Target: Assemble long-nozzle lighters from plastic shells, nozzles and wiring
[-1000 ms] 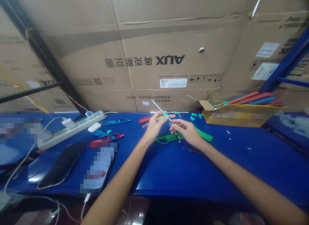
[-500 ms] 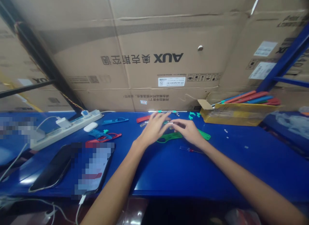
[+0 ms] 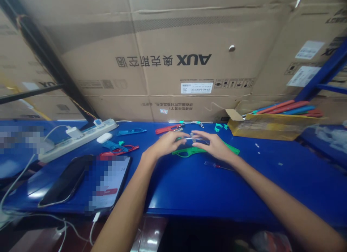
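Observation:
Both my hands meet over a green plastic frame [image 3: 187, 152] lying on the blue table [image 3: 195, 187]. My left hand [image 3: 165, 143] and my right hand [image 3: 211, 145] pinch the two ends of a thin metal rod [image 3: 195, 139] held level just above the green frame. The fingers of both hands are closed on it. A small red-handled screwdriver [image 3: 217, 166] lies on the table just in front of my right wrist.
Red and blue plastic frames [image 3: 120, 149] lie to the left, another red one [image 3: 168, 129] behind. A power strip [image 3: 78, 138], a white earbud case [image 3: 104, 137] and two phones [image 3: 67, 179] sit at left. A yellow box of parts [image 3: 271, 125] stands at right. Cardboard cartons [image 3: 189, 60] wall the back.
The metal rod stood tilted upward in my hands; it has since been lowered and turned level over the green frame. Both hands came down toward the table.

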Motion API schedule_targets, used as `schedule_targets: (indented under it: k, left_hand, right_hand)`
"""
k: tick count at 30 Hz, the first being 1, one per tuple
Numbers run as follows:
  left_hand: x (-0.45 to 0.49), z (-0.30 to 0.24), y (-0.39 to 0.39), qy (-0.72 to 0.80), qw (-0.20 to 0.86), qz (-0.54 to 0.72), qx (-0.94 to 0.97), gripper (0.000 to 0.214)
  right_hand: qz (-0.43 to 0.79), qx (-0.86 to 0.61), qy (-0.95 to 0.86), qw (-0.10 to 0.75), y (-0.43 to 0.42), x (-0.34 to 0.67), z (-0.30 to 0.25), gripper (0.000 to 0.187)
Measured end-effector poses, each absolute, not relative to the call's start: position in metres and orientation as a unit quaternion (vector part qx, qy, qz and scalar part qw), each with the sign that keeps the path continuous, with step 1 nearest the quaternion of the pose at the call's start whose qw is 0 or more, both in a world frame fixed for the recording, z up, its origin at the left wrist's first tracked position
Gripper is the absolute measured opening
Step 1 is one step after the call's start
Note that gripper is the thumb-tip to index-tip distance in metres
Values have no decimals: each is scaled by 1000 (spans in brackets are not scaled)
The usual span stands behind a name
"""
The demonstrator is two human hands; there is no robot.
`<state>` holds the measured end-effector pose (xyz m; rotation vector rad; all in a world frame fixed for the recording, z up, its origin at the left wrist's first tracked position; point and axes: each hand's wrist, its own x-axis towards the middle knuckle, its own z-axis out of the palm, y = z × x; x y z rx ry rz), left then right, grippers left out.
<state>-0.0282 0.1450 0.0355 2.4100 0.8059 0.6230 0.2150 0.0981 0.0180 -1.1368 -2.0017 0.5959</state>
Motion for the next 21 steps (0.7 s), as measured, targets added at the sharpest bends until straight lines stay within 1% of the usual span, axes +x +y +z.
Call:
schedule_targets:
  k: [2, 3, 4, 6, 8, 13, 15, 17, 19, 21]
  left_hand:
    - [-36, 38, 147, 308, 268, 224, 885, 31]
    - [-41, 39, 149, 313, 269, 224, 883, 30]
    - [-45, 40, 150, 317, 267, 228, 881, 28]
    - [-53, 41, 153, 325, 257, 237, 878, 25]
    - [-57, 42, 155, 330, 249, 236, 879, 26]
    - [-54, 37, 157, 324, 261, 211, 885, 26]
    - [-50, 34, 156, 322, 267, 205, 885, 25]
    - [-45, 30, 156, 315, 262, 195, 891, 23]
    - [-41, 27, 155, 311, 250, 183, 899, 23]
    - [-37, 24, 154, 311, 240, 182, 901, 23]
  right_hand:
    - [223, -460, -794, 330, 103, 227, 15, 84]
    - [205, -471, -804, 298, 105, 233, 13, 92]
    - [187, -479, -816, 264, 107, 239, 12, 92]
    - [165, -484, -835, 206, 108, 246, 12, 80]
    - [162, -472, -850, 170, 108, 246, 12, 64]
    - [145, -456, -867, 138, 106, 239, 17, 41]
    - [120, -483, -858, 124, 106, 243, 20, 38]
    - [97, -503, -851, 115, 106, 250, 24, 39]
    - [87, -499, -854, 122, 105, 255, 26, 43]
    - [90, -482, -860, 140, 105, 257, 27, 42]
